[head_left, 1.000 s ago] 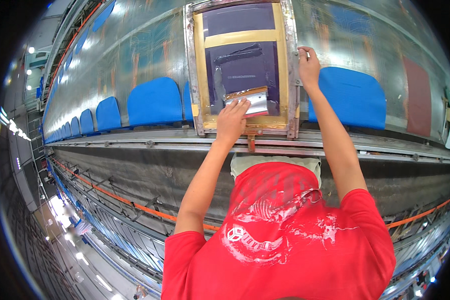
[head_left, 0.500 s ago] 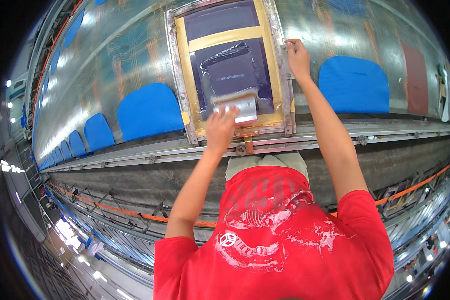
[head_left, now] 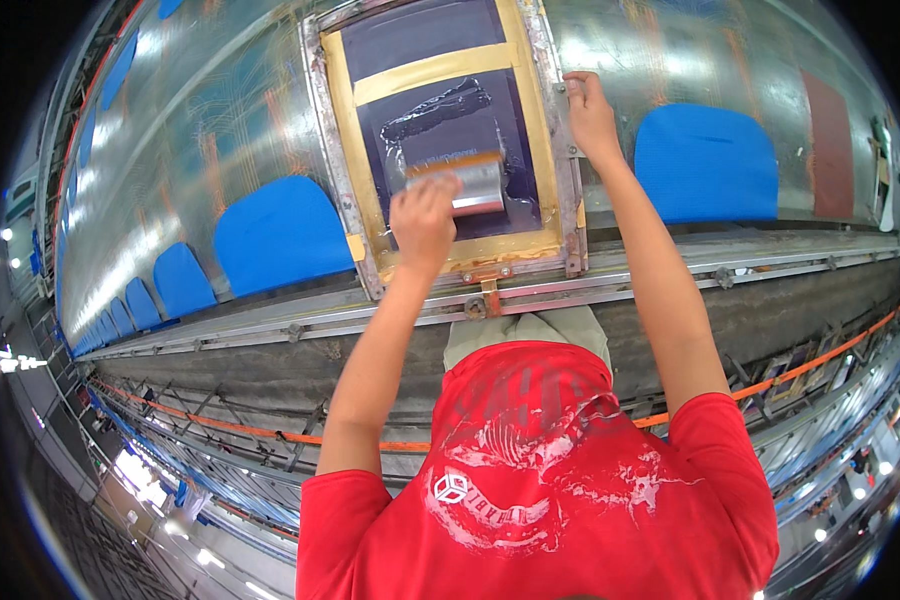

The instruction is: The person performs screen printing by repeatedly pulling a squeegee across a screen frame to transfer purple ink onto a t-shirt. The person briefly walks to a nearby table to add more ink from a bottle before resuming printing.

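A screen-printing frame (head_left: 327, 125) lies on the metal table before me, its dark purple mesh (head_left: 378, 45) edged and crossed with yellow tape. My left hand (head_left: 425, 222) is closed around a squeegee (head_left: 479, 192) with a silvery metal body and an orange-brown edge. The squeegee rests on the near part of the mesh, slightly tilted. Beyond it lies a glossy band of clear, wet-looking ink (head_left: 436, 110). At the frame's right side rail, my right hand (head_left: 594, 118) pinches the edge with bent fingers.
Blue rounded panels lie on the table (head_left: 610, 40), one panel (head_left: 705, 165) to the right and one (head_left: 282, 235) to the left, with several more farther left. A brownish-red strip (head_left: 830, 150) is at the right. A metal rail (head_left: 370, 316) runs along the near edge.
My left hand has pushed the squeegee away from the frame's near end, further up the mesh. My right hand stays on the side rail. The whole view has shifted slightly.
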{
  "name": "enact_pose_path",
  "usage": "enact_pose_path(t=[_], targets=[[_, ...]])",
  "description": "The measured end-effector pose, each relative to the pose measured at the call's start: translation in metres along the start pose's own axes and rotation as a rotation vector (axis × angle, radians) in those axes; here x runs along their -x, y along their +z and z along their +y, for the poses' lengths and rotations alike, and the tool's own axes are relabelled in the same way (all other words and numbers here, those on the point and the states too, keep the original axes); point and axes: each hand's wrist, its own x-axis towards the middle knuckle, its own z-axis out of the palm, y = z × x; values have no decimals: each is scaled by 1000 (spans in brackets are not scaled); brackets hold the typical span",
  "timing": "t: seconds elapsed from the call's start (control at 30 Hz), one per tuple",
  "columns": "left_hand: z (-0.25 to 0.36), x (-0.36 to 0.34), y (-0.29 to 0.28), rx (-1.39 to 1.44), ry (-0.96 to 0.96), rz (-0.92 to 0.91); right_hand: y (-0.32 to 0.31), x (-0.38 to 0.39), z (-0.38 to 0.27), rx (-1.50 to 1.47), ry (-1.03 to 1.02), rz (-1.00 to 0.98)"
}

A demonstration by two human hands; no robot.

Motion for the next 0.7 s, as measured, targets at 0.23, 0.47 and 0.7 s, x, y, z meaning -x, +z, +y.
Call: enact_pose_path(t=[0.23, 0.47, 0.7], targets=[[-25, -52, -1, 68, -71, 19, 5, -7, 12, 0, -89, 55], [-11, -49, 1, 10, -84, -20, 5, -2, 13, -30, -96, 92], [13, 39, -13, 57, -18, -54, 10, -18, 27, -73, -177, 150]])
